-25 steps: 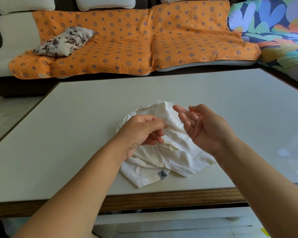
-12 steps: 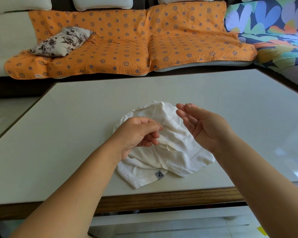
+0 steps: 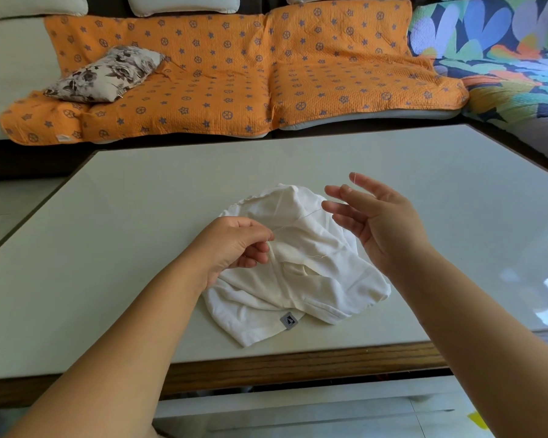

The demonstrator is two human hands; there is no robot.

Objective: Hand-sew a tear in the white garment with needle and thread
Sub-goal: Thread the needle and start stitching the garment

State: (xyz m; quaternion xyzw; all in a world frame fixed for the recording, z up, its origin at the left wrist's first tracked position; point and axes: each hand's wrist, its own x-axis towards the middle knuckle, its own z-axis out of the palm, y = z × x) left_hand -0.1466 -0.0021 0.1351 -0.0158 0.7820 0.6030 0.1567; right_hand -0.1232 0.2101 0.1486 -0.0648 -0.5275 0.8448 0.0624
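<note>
A crumpled white garment (image 3: pixel 314 279) with a small grey label lies on the table (image 3: pixel 140 248) near its front edge. My left hand (image 3: pixel 231 245) hovers over the garment's left side and pinches a thin white thread (image 3: pixel 298 218) between thumb and fingertips. The thread runs up and right to my right hand (image 3: pixel 374 222), which is raised above the garment's right side with fingers spread and nearly straight; the thread lies across those fingers and its end sticks up past a fingertip. I cannot make out a needle.
The table has a pale glossy top and a wooden front edge (image 3: pixel 298 365). Behind it stands a sofa with an orange star-patterned cover (image 3: pixel 234 74), a floral cushion (image 3: pixel 105 74) and a multicoloured throw (image 3: pixel 503 58) at right.
My right hand has opened and spread its fingers, moving up and to the right, so the thread stretches longer between the hands. My left hand keeps its pinch in nearly the same place.
</note>
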